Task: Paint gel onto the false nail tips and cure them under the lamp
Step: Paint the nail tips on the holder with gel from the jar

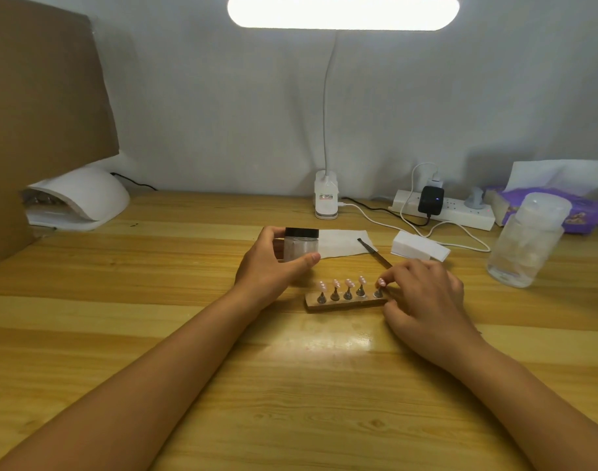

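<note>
A small wooden holder (345,303) lies mid-table with several pink false nail tips (349,283) standing on metal pegs. My right hand (426,300) pinches the rightmost tip at the holder's right end. Behind the holder my left hand (273,263) grips a clear gel jar (301,244) with a black lid, standing on the table. A thin brush (374,252) lies on a white paper sheet (341,246) to the right of the jar. The white curing lamp (80,202) sits at the far left by the wall.
A cardboard panel (42,113) stands at the left. A clip desk lamp (326,198) rises at the back centre. A power strip (447,209) with cables, a white block (420,249), a clear pump bottle (525,243) and a purple tissue pack (542,198) crowd the right side.
</note>
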A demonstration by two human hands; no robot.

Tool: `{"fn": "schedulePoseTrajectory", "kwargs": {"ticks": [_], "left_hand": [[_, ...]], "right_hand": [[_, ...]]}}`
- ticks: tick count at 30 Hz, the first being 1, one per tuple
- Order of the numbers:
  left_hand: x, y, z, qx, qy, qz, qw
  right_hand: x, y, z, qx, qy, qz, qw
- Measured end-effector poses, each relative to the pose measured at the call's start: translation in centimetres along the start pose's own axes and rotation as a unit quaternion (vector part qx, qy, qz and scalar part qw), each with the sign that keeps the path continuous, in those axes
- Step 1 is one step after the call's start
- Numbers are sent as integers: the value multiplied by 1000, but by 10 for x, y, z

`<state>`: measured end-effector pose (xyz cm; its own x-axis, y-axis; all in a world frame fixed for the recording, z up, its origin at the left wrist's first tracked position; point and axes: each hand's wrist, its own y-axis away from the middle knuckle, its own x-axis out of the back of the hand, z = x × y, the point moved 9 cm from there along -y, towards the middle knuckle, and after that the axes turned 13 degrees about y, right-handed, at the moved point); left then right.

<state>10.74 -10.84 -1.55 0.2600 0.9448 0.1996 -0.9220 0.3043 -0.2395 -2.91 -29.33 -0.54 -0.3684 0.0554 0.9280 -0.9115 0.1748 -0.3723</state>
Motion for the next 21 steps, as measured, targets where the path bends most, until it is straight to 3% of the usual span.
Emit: {"fn": "schedulePoseTrajectory", "kwargs": {"ticks": [21], "left_hand": [[-2, 1, 1, -2, -30, -8, 1000]], "right_hand": [[1, 1, 8, -41, 20, -4, 999]]}}
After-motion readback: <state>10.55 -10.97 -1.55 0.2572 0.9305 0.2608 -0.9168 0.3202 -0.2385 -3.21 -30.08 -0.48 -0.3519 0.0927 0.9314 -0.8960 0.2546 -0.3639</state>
